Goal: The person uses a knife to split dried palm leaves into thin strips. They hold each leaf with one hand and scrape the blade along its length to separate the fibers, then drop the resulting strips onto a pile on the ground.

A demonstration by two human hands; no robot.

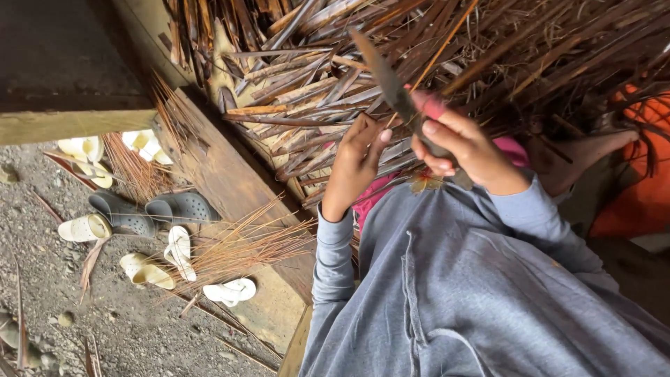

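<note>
Two bare hands, right hand (464,146) fingers clamped on long dark knife (391,84), left hand (356,164) fingers pinching thin dry leaf strip (349,63)

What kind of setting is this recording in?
Probably an open, rustic outdoor work area at a raised wooden platform. A heap of dried palm leaves lies before the hands, thin leaf ribs lie on the boards, and sandals sit on gravel ground.

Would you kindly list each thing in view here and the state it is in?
Left hand: closed on a thin strip.
Right hand: gripping a knife.
Knife: blade raised, pointing away.
Dried leaves: heaped, brown.
Thin sticks: loose, fanned over the plank.
Dark clogs: lying paired on the ground.
Pale sandals: scattered.
</note>
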